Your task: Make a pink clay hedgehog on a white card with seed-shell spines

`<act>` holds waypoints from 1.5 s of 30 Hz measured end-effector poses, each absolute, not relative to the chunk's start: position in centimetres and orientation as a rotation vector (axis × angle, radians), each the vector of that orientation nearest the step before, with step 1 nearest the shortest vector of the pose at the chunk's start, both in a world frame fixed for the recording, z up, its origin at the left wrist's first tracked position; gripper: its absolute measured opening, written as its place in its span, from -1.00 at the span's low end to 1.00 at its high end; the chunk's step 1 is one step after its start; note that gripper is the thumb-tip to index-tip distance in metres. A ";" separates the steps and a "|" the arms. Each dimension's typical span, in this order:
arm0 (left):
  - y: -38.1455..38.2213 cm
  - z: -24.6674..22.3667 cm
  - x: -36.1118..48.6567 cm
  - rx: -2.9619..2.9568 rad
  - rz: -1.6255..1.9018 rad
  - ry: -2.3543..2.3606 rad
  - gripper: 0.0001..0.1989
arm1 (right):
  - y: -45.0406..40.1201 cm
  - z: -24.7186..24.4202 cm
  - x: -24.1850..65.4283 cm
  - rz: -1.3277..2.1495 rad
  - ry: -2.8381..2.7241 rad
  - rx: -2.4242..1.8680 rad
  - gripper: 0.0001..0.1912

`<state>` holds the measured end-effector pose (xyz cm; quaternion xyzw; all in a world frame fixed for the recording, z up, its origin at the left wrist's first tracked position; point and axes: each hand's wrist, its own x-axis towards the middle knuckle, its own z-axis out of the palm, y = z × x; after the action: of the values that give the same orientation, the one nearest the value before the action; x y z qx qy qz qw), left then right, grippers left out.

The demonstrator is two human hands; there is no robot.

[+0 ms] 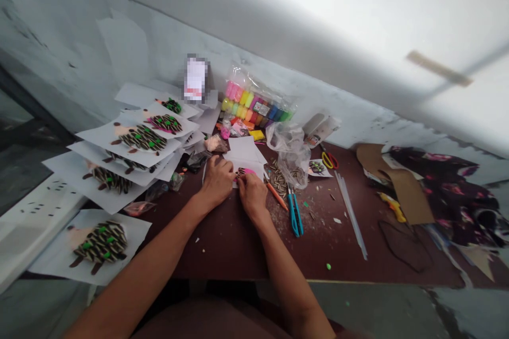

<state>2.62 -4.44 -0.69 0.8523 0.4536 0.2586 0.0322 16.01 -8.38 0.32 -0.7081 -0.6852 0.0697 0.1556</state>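
Observation:
Both my hands work close together over a small white sheet of paper (254, 156) on the dark red table. On the sheet lies a bit of pink modelling clay (249, 171) with striped seeds at its left, partly hidden by my fingers. My left hand (218, 177) rests at the sheet's left side with its fingers curled in. My right hand (253, 193) bends its fingers down at the lower edge of the pink clay, thumb side toward the left hand. What either hand's fingertips hold, if anything, is hidden. A pile of sunflower seeds (279, 177) lies just right of the sheet.
Finished hedgehog pictures (143, 139) are stacked at left. An orange-handled tool (277, 196), blue-handled scissors (295, 214) and glue sticks (352, 217) lie at right, with a yellow glue gun (393, 206) beyond. A bag of coloured clay (258, 103) leans against the wall.

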 end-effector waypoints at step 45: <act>-3.4 -1.1 1.2 2.460 0.786 1.527 -0.69 | -4.8 2.6 24.9 0.059 -1.713 -2.355 -0.72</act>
<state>1.24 -3.37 -1.12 0.8179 0.5078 0.2612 0.0706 24.89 -4.79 2.65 -0.8032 -0.5843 0.0200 0.1143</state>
